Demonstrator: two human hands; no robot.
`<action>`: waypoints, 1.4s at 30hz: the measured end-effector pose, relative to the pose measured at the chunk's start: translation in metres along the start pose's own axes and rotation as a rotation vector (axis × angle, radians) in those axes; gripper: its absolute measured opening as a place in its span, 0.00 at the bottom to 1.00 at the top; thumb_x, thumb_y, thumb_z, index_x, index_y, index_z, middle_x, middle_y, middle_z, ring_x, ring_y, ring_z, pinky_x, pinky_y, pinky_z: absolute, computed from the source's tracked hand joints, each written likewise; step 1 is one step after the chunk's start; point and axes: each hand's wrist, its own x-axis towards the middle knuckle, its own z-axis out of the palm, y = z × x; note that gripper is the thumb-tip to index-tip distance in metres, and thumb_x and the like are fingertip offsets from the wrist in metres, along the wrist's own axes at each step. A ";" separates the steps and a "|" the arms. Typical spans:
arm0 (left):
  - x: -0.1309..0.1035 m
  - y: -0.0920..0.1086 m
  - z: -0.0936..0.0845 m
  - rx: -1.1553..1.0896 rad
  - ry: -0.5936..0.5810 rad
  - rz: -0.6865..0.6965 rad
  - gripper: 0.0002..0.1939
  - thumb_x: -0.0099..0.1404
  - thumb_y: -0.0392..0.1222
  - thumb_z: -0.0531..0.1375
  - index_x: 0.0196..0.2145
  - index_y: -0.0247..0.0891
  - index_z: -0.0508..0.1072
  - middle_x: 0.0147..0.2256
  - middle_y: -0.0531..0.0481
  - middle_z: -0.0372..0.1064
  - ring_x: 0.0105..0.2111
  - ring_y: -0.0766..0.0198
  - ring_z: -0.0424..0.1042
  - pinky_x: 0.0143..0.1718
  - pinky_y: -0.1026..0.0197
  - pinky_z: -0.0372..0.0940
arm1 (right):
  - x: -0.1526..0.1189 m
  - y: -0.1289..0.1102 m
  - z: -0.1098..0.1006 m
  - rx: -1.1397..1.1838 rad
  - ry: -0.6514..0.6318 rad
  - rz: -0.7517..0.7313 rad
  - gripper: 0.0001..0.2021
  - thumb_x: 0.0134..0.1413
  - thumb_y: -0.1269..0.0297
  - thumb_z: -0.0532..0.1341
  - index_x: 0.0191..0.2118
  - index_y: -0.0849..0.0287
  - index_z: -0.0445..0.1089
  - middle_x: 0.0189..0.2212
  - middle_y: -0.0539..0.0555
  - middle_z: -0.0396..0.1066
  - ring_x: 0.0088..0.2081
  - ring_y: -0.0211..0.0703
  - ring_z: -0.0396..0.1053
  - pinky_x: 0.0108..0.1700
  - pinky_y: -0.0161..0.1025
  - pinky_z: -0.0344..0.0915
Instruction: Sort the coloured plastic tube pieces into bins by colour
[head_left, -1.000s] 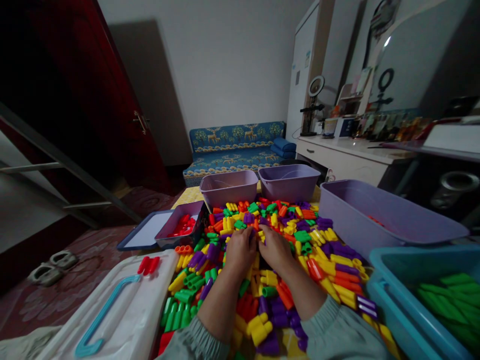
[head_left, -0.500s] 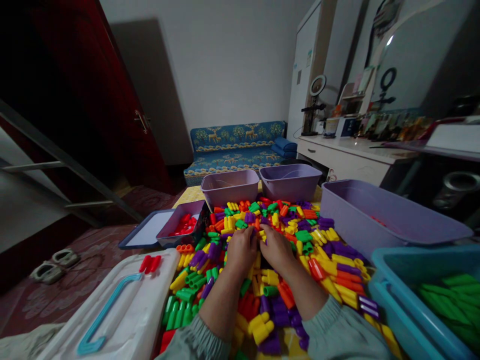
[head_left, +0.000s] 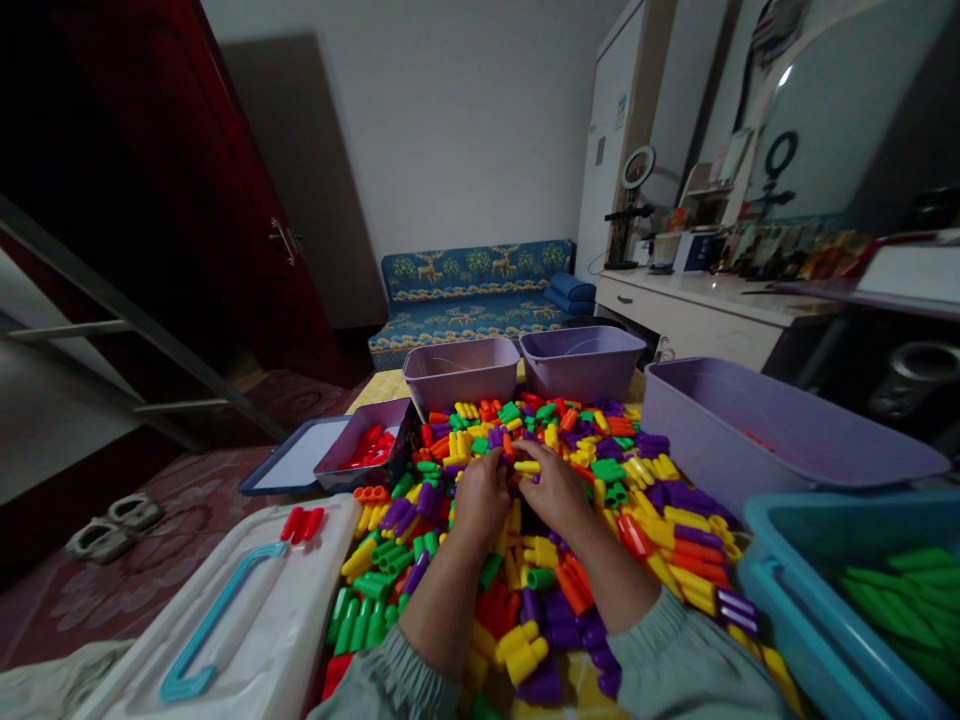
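Table (head_left: 385,386), hands (head_left: 482,492) curled over blocks (head_left: 522,655)

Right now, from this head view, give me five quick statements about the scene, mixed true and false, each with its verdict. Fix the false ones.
1. The left hand and right hand are at the plastic blocks. True.
2. The teal bin holds purple pieces. False: green pieces show inside.
3. Red plastic lies on the white lid. True.
4. The shoes stand on the lid. False: they are on the floor.
5. A blue sofa is by the far wall. True.
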 end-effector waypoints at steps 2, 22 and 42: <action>0.000 0.002 -0.002 -0.027 0.001 0.006 0.18 0.61 0.31 0.52 0.47 0.33 0.72 0.42 0.38 0.75 0.43 0.51 0.73 0.44 0.53 0.65 | 0.001 0.002 0.001 0.056 0.023 -0.008 0.26 0.40 0.77 0.56 0.49 0.55 0.70 0.50 0.54 0.72 0.50 0.47 0.70 0.52 0.41 0.65; -0.003 0.016 -0.009 -0.595 0.152 0.102 0.10 0.61 0.37 0.57 0.40 0.37 0.74 0.38 0.45 0.74 0.38 0.61 0.74 0.35 0.62 0.69 | 0.004 -0.005 -0.003 0.623 0.240 0.055 0.16 0.49 0.58 0.62 0.43 0.58 0.69 0.42 0.57 0.74 0.44 0.48 0.72 0.46 0.45 0.68; -0.002 0.015 -0.012 -0.608 0.296 0.021 0.20 0.62 0.43 0.60 0.51 0.39 0.65 0.49 0.46 0.68 0.45 0.60 0.70 0.47 0.60 0.63 | -0.002 -0.019 -0.007 0.673 0.195 0.065 0.13 0.49 0.60 0.60 0.39 0.60 0.73 0.37 0.56 0.76 0.39 0.46 0.72 0.41 0.40 0.69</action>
